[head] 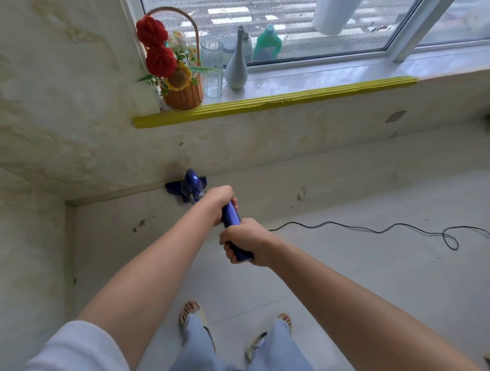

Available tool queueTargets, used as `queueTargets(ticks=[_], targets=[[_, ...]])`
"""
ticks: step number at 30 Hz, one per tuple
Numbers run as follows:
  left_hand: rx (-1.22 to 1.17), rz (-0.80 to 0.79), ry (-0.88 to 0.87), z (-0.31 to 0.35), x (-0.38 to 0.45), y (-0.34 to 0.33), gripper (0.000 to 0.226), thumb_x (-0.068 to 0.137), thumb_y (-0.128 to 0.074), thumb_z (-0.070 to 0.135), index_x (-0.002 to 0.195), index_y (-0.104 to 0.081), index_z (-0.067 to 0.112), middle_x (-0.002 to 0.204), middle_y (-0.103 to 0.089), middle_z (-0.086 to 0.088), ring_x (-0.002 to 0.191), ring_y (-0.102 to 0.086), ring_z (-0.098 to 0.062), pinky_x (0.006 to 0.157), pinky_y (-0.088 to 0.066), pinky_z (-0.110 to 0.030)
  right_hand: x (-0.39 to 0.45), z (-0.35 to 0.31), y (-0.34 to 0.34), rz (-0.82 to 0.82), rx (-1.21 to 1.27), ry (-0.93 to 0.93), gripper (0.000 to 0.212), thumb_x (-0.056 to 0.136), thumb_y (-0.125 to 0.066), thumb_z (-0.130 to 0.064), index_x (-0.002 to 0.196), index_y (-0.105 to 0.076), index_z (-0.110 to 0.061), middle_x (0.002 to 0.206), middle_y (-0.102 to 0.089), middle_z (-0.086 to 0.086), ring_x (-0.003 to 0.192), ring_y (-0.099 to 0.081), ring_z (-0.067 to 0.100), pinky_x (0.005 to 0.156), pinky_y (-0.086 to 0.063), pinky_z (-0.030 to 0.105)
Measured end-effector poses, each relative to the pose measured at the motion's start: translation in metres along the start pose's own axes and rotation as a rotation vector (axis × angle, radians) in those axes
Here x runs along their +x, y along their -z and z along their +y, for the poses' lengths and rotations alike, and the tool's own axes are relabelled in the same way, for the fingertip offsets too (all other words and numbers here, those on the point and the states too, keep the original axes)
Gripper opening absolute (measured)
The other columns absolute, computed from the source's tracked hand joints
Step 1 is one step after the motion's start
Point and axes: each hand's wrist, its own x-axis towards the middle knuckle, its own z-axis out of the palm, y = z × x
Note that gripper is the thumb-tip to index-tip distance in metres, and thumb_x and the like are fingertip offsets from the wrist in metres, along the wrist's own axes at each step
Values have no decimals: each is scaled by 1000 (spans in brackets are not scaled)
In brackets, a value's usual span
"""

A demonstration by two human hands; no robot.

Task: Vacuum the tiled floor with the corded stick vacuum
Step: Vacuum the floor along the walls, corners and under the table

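Both hands gripped the blue stick vacuum [230, 214] handle, right hand [248, 242] nearest, left hand [219, 201] ahead, with its floor head [185, 185] against the wall base; advisable: slow overlapping passes along that edge, cord [382, 229] kept trailing clear behind.
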Motion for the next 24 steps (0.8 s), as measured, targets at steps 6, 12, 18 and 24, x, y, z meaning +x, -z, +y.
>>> queueTargets(ticks=[6, 12, 18, 24], targets=[[-42, 3, 41, 6, 7, 30, 22, 84, -37, 6, 63, -40, 12, 37, -40, 3, 44, -37, -13, 46, -34, -22, 5, -13, -27, -14, -13, -2, 19, 84, -46, 9, 99, -44, -4, 66, -43, 8, 47, -42, 16, 37, -39, 17], [-59, -56, 35, -4, -2, 33, 32, 78, -39, 3, 46, -44, 7, 34, -42, -2, 48, -39, -18, 53, -34, -24, -14, -16, -15, -40, -73, -27, 17, 83, -43, 10, 81, -43, -7, 67, -42, 8, 51, -41, 18, 35, -37, 13], [-6, -32, -22, 10, 4, 49, 34, 78, -40, 3, 43, -41, 4, 33, -41, -4, 44, -40, -19, 50, -35, -25, -3, -31, -32, 12, -68, -10, 18, 83, -47, 10, 80, -42, -7, 67, -43, 8, 50, -42, 19, 36, -39, 14], [-67, -59, 68, -8, -4, 68, 23, 80, -38, 4, 59, -36, 12, 35, -38, 1, 32, -36, -13, 44, -34, -22, 0, -9, -63, 14, -53, -38, 24, 82, -47, 9, 102, -45, -3, 74, -44, 9, 55, -45, 18, 37, -41, 15]])
